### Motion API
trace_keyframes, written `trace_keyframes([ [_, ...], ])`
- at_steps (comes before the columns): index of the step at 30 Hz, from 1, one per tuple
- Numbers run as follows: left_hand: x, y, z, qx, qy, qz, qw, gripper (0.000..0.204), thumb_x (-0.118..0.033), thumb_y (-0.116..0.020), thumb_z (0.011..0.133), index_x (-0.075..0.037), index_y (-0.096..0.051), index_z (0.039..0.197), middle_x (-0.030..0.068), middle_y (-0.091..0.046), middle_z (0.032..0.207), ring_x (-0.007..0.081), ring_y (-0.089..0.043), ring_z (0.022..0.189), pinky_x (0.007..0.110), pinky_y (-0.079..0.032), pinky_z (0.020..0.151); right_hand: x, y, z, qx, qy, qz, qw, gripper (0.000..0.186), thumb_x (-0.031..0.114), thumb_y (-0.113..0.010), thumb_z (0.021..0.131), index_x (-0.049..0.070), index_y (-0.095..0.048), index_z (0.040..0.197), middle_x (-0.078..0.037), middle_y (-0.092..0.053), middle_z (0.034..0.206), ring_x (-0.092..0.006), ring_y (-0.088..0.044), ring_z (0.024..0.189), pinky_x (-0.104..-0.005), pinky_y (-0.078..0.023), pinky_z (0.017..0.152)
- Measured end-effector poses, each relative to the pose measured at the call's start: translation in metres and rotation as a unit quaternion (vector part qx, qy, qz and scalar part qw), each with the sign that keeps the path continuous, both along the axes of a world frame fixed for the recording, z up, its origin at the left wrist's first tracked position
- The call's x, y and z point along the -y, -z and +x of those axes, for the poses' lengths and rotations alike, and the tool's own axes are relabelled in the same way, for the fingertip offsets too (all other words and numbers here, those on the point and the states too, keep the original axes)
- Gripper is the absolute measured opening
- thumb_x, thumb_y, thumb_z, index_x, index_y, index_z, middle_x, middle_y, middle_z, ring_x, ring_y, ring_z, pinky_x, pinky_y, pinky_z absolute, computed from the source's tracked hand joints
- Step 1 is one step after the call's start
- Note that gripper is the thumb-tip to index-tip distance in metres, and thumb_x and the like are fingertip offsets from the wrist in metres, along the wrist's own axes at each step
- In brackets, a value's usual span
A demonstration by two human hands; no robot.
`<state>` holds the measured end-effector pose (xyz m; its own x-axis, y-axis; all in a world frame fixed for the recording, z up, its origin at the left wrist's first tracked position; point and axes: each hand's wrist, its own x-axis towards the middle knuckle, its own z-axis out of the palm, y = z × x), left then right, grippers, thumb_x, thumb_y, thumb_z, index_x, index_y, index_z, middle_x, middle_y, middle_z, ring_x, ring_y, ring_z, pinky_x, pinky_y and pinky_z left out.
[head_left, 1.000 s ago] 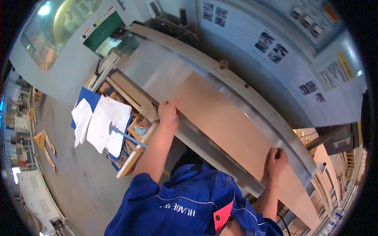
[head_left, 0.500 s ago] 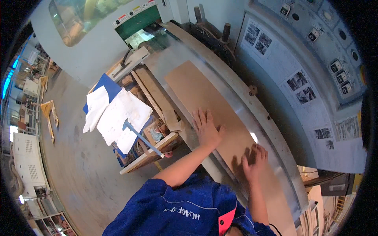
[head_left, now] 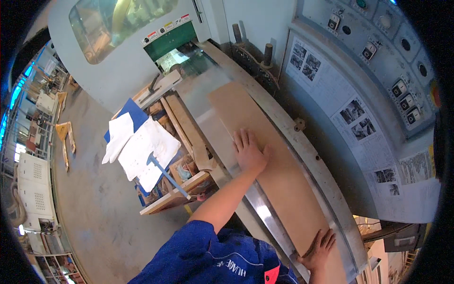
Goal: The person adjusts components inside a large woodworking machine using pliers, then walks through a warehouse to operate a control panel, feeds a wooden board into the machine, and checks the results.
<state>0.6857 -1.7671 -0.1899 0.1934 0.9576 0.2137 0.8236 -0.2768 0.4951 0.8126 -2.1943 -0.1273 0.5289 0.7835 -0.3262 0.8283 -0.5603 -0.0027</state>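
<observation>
Brown board [head_left: 289, 191], left hand [head_left: 250, 152] flat, right hand [head_left: 320, 253] (splayed)

The long brown board [head_left: 288, 182] looks like wood-based sheet, smooth and matt, with an even face. Beneath it the machine bed [head_left: 260, 203] is bare metal, polished enough to throw a bright glare. The pale machine housing [head_left: 106, 78] looks like painted metal with a low sheen, and its window [head_left: 158, 12] is clear and glossy. The drawer [head_left: 175, 195] is wood, the loose sheets [head_left: 156, 139] matt, creased paper, and the blue work shirt [head_left: 194, 255] soft, matt cloth.
</observation>
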Motion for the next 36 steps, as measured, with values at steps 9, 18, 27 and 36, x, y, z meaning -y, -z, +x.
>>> trace_keyframes([
  [9,-0.051,-0.001,-0.009,-0.018,-0.018,0.012,1.0,0.079,-0.047,-0.063,0.086,-0.001,-0.041,0.146,0.0222,-0.028,0.158,0.0436,-0.017,0.148,0.055,-0.015,0.12,-0.048,0.005,0.008,-0.018,-0.019,0.045,0.999,0.135,0.045,-0.087,0.039,0.017,-0.025,0.156,-0.032,-0.013,0.159,-0.0561,-0.011,0.144,-0.0628,-0.014,0.117],
  [18,-0.166,0.0,-0.03,-0.027,-0.037,0.026,0.999,0.078,-0.045,-0.063,0.085,0.005,-0.043,0.143,0.0243,-0.033,0.155,0.0437,-0.018,0.148,0.056,-0.018,0.119,-0.17,-0.004,0.003,-0.033,-0.048,0.047,0.997,0.126,0.052,-0.085,0.048,0.019,-0.027,0.155,-0.025,-0.016,0.16,-0.0547,-0.01,0.145,-0.066,-0.015,0.116],
  [27,-0.333,0.023,-0.075,-0.1,-0.038,0.049,0.993,0.082,-0.048,-0.065,0.082,-0.002,-0.042,0.146,0.0177,-0.034,0.156,0.0384,-0.021,0.148,0.055,-0.021,0.118,-0.324,-0.023,-0.041,-0.037,-0.064,0.005,0.997,0.12,0.064,-0.08,0.054,0.015,-0.032,0.153,-0.025,-0.024,0.157,-0.054,-0.013,0.144,-0.0617,-0.02,0.117],
  [36,-0.237,0.034,-0.054,0.03,0.025,0.079,0.996,0.068,-0.035,-0.067,0.089,-0.002,-0.044,0.144,0.0293,-0.022,0.157,0.0484,-0.018,0.145,0.059,-0.023,0.116,-0.401,0.012,-0.05,-0.046,-0.059,0.132,0.988,0.108,0.064,-0.075,0.062,0.012,-0.04,0.149,-0.022,-0.036,0.151,-0.0502,-0.024,0.14,-0.0597,-0.021,0.117],
])
